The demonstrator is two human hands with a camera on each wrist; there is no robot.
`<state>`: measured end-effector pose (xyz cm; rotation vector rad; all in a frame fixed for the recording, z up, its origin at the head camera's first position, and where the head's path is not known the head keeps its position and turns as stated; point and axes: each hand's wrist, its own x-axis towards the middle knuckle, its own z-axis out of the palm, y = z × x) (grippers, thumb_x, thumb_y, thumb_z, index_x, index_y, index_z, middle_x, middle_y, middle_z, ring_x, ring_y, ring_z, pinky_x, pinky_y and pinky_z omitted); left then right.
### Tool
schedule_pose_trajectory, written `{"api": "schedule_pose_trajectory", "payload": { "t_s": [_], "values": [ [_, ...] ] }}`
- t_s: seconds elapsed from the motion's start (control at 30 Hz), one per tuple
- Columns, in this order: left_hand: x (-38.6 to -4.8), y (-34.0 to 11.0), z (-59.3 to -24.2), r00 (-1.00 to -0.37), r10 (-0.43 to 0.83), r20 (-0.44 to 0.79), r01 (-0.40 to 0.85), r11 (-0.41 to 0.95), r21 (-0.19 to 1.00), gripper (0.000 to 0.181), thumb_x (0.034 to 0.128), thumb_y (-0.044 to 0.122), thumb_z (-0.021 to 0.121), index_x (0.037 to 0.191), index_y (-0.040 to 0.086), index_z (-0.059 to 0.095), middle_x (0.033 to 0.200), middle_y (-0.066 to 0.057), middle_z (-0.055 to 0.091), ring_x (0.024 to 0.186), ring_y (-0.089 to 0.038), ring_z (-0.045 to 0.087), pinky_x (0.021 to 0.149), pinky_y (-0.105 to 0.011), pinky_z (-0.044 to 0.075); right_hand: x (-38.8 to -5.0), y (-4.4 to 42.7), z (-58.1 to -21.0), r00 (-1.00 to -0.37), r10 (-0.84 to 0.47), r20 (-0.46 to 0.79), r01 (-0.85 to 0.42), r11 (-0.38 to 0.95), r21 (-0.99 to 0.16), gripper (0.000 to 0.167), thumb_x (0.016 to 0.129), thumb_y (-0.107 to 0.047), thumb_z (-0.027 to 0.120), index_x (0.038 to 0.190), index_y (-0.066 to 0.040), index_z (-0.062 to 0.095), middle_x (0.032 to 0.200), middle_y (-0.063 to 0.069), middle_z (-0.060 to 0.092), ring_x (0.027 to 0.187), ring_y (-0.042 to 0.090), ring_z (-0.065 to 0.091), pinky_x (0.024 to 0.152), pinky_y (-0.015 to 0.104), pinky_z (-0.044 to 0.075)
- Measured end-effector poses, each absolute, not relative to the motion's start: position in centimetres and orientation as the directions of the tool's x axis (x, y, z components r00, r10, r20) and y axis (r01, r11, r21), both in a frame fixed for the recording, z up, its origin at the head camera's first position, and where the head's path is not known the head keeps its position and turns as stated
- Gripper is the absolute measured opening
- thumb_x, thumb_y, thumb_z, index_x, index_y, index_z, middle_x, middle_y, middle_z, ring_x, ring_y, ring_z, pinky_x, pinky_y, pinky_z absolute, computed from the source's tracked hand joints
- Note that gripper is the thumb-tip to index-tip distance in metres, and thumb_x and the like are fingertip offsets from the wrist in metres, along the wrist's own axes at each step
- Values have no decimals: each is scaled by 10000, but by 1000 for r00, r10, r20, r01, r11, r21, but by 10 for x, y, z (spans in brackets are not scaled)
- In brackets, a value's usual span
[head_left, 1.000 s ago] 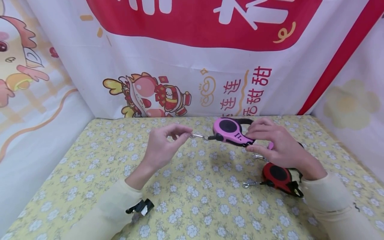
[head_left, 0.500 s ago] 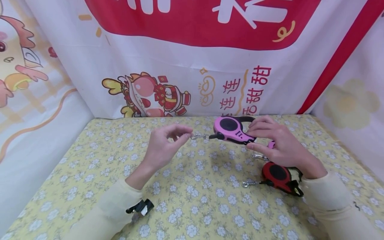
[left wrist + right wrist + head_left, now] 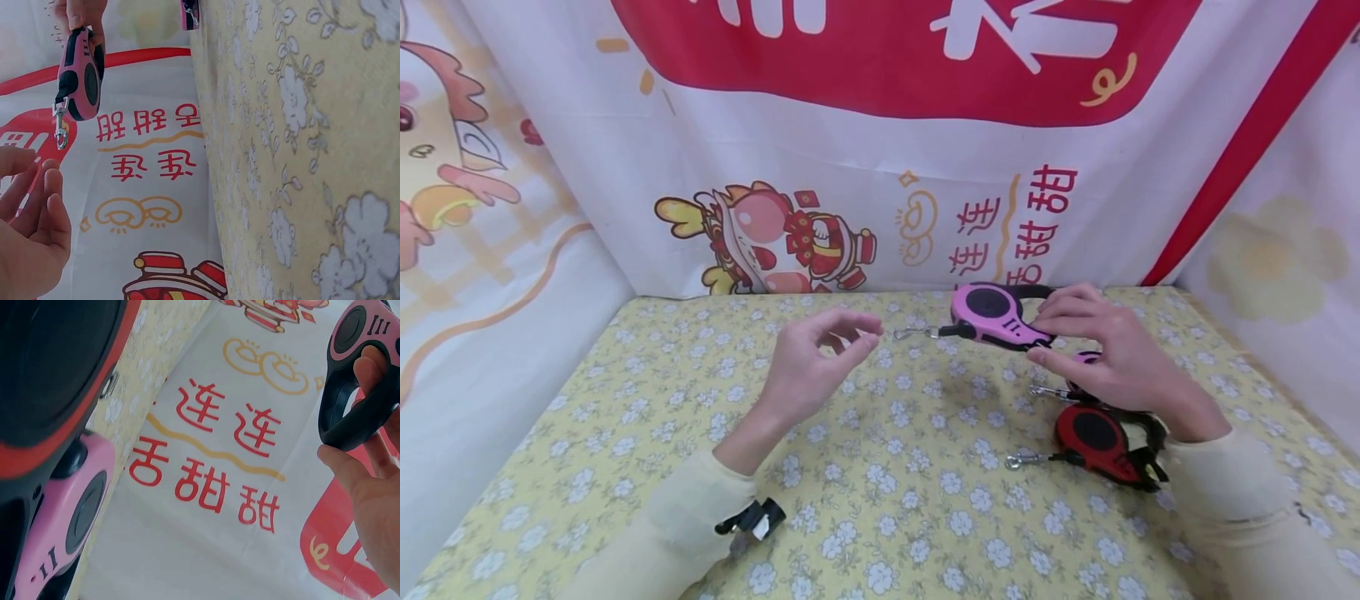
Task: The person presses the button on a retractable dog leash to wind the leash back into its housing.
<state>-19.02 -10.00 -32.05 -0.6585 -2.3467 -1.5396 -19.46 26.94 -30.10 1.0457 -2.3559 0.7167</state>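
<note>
My right hand (image 3: 1112, 358) holds a pink and black retractable dog leash (image 3: 988, 312) by its handle, up off the table. From the leash's front a silver snap hook (image 3: 913, 333) sticks out to the left. Just left of that hook is my left hand (image 3: 816, 358), thumb and fingers loosely bent and apart. The left wrist view shows a gap between these fingertips (image 3: 53, 165) and the hook. In the right wrist view, fingers pass through the loop of the leash handle (image 3: 359, 419).
A red and black retractable leash (image 3: 1093, 433) lies on the flowered tablecloth (image 3: 925, 517) below my right hand, its hook pointing left. Beside it, a second pink leash (image 3: 81, 512) is partly hidden by my right hand in the head view. A printed cloth (image 3: 880, 183) hangs behind the table.
My left fingers have let go of the snap hook. The right hand has carried the pink leash to the right and slightly up, away from the left hand, which stays in place.
</note>
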Motion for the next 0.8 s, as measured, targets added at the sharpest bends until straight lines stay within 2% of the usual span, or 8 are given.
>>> {"api": "schedule_pose_trajectory", "payload": {
  "t_s": [0.17, 0.27, 0.43, 0.53, 0.63, 0.7, 0.8],
  "values": [
    [-190, -90, -326, -859, 279, 430, 505, 314, 804, 257, 989, 186, 756, 1245, 162, 753, 1172, -16, 792, 983, -126, 705, 815, -298, 588, -200, 285, -304, -610, -520, 599, -762, 593, -260, 361, 764, -33, 892, 1119, -40, 826, 1112, 66, 757, 1144, 141, 563, 1007, 165, 402],
    [-192, -80, -330, -856, 324, 403, 499, 314, 807, 326, 991, 218, 753, 1314, 182, 718, 1246, 29, 767, 1065, -135, 701, 869, -327, 590, -203, 300, -308, -626, -510, 590, -738, 632, -237, 359, 786, -56, 892, 1135, -25, 818, 1128, 86, 746, 1137, 154, 559, 989, 188, 410],
    [-198, -59, -333, -851, 413, 324, 468, 319, 824, 433, 1011, 261, 720, 1436, 239, 640, 1416, 63, 686, 1235, -176, 654, 977, -394, 567, -209, 328, -313, -701, -462, 543, -649, 729, -218, 340, 850, -108, 867, 1173, -23, 806, 1159, 101, 737, 1124, 127, 535, 920, 280, 437],
    [-202, -45, -334, -845, 462, 270, 445, 326, 834, 505, 1019, 311, 702, 1507, 290, 573, 1515, 87, 613, 1326, -187, 606, 1050, -433, 539, -214, 345, -316, -753, -425, 502, -586, 781, -217, 341, 876, -123, 850, 1195, -13, 795, 1181, 135, 740, 1122, 181, 552, 890, 341, 438],
    [-207, -28, -336, -841, 502, 201, 412, 354, 840, 596, 1015, 394, 697, 1571, 337, 488, 1591, 116, 536, 1404, -177, 553, 1124, -476, 501, -220, 359, -318, -819, -382, 428, -511, 825, -242, 351, 909, -159, 830, 1218, 0, 781, 1215, 186, 735, 1150, 280, 564, 899, 454, 470],
    [-210, -17, -338, -838, 525, 148, 388, 383, 838, 663, 1005, 455, 698, 1604, 376, 425, 1637, 126, 480, 1454, -179, 515, 1161, -510, 476, -223, 366, -319, -858, -357, 369, -465, 845, -265, 365, 931, -185, 814, 1234, 13, 769, 1249, 226, 722, 1213, 365, 553, 955, 578, 474],
    [-213, -2, -341, -827, 557, 78, 367, 430, 825, 744, 995, 514, 696, 1641, 401, 343, 1701, 109, 394, 1520, -218, 462, 1195, -563, 433, -228, 371, -320, -889, -343, 303, -424, 866, -264, 373, 949, -216, 801, 1231, 26, 766, 1281, 265, 704, 1301, 461, 511, 1023, 721, 419]
  ]
}}
